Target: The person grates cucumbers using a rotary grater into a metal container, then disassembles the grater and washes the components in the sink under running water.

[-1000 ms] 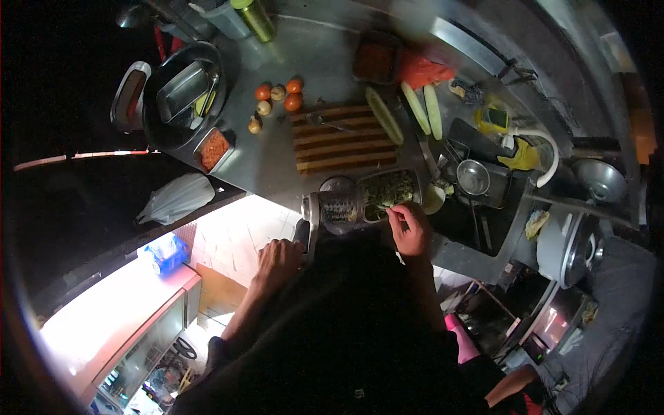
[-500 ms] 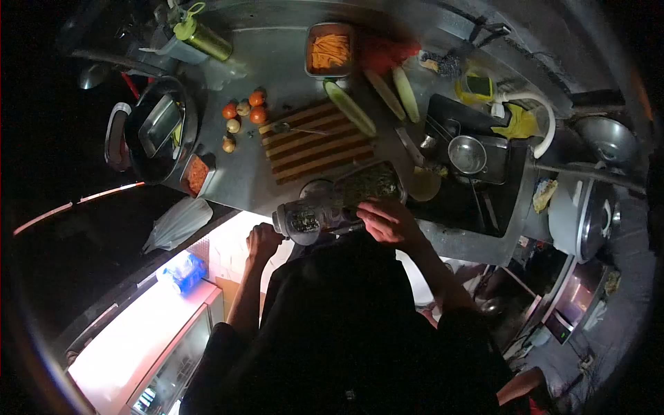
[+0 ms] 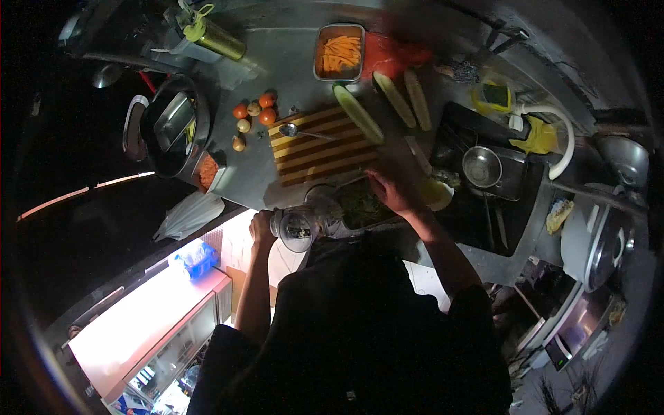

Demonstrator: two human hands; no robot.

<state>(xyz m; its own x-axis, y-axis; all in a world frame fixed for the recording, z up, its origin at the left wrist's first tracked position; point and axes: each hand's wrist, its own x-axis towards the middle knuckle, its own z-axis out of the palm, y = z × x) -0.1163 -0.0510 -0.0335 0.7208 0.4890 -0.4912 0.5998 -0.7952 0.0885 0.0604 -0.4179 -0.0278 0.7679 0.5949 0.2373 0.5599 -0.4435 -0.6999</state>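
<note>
My left hand (image 3: 262,228) is wrapped round the near end of a clear jar (image 3: 297,229), tilted on its side, with some dark bits inside. My right hand (image 3: 389,191) is at the far edge of a metal tray (image 3: 360,202) filled with dark green chopped stuff; its fingers are bent together, and what they hold, if anything, is too dark to make out. Beyond the tray lies a striped wooden board (image 3: 311,149) with a spoon (image 3: 289,129) and a long halved green vegetable (image 3: 357,114) on it.
Tomatoes (image 3: 268,116) and small onions (image 3: 238,143) sit left of the board. A tray of orange strips (image 3: 339,53) stands at the back, beside more halved vegetables (image 3: 394,100). To the right is a sink with a strainer (image 3: 482,167); a black basin (image 3: 173,124) stands left.
My right hand has moved up and right, to the tray's far edge. The jar's round opening now faces more toward the camera. The whole view has shifted slightly.
</note>
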